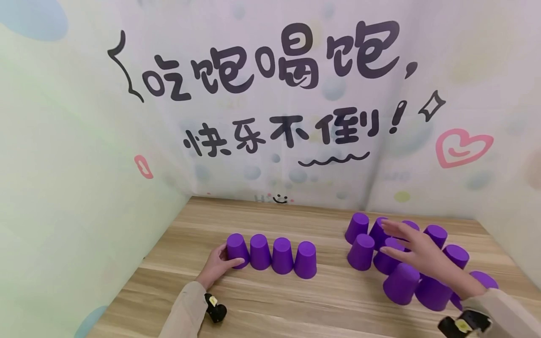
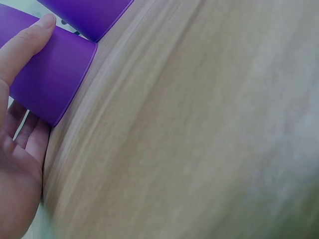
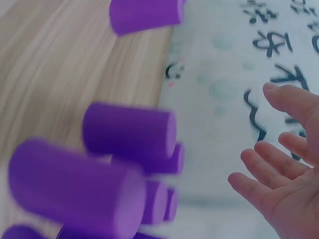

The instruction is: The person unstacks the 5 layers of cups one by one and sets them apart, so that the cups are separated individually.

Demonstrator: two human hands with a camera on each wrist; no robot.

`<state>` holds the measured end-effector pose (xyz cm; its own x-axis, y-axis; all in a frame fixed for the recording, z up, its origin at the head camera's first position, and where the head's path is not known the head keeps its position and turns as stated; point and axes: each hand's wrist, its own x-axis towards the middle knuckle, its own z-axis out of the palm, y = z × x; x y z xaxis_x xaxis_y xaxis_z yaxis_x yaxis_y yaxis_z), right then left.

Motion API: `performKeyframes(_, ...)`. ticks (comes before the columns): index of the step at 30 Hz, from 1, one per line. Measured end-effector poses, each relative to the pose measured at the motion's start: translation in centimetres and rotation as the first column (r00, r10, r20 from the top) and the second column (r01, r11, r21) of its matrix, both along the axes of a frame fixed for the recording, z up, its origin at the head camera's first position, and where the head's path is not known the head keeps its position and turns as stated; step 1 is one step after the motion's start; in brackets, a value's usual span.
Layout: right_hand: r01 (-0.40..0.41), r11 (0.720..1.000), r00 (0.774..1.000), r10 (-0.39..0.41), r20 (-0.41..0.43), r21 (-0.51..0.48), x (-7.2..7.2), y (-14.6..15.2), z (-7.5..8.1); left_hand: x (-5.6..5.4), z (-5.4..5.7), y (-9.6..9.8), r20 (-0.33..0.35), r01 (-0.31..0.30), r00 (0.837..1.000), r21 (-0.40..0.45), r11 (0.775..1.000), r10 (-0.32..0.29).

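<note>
Several purple cups stand upside down in a row on the left half of the table. My left hand (image 1: 216, 265) holds the leftmost purple cup (image 1: 236, 246), thumb across its front and fingers round its far left side. Its neighbour (image 1: 259, 253) stands close on its right. In the left wrist view the thumb lies on the held cup's wall (image 2: 55, 74), whose rim is down at the wood. Over the group of cups on the right hovers my right hand (image 1: 418, 251), fingers spread and holding nothing. In the right wrist view its palm (image 3: 294, 194) shows above the cups.
Several more upturned purple cups (image 1: 360, 253) form a loose cluster on the right side of the wooden table (image 1: 270, 305). A printed cloth backdrop (image 1: 274, 178) rises along the table's back edge, and a pale green cloth (image 1: 84, 188) stands at the left.
</note>
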<state>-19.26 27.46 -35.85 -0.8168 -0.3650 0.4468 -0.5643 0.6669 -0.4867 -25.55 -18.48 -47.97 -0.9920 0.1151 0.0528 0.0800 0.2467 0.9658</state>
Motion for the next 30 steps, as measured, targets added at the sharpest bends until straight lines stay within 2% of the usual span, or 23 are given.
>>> performKeyframes(5, -0.089, 0.996, 0.996, 0.089, -0.003, -0.014, -1.6, -3.6, 0.0, -0.8, -1.2, -0.3, -0.002, -0.009, 1.0, -0.009, 1.0, 0.009)
performKeyframes(7, -0.135, 0.99, 0.991, 0.136, 0.019, -0.046, -2.2, -5.0, -0.2, -0.9, -1.4, -0.3, -0.01, -0.008, 1.0, -0.012, 1.0, 0.008)
performKeyframes(12, -0.181, 0.978, 0.977, 0.191, 0.092, -0.105, -3.5, -8.3, -1.1, -0.9, -1.4, -0.4, -0.015, -0.005, 1.0, -0.004, 1.0, 0.005)
performKeyframes(17, -0.174, 0.975, 0.955, 0.201, 0.217, -0.138, -4.6, -10.9, -3.2, -0.9, -1.4, -0.4, -0.013, -0.006, 1.0, 0.004, 1.0, 0.006)
performKeyframes(21, -0.163, 0.978, 0.938, 0.195, 0.287, -0.132, -5.2, -12.5, -5.0, -0.9, -1.4, -0.3, -0.01, -0.01, 1.0, -0.001, 1.0, 0.01)
performKeyframes(30, -0.16, 0.977, 0.939, 0.194, 0.284, -0.139, -5.5, -13.6, -7.7, -1.2, -1.9, -0.5, -0.003, -0.019, 1.0, -0.001, 1.0, 0.019)
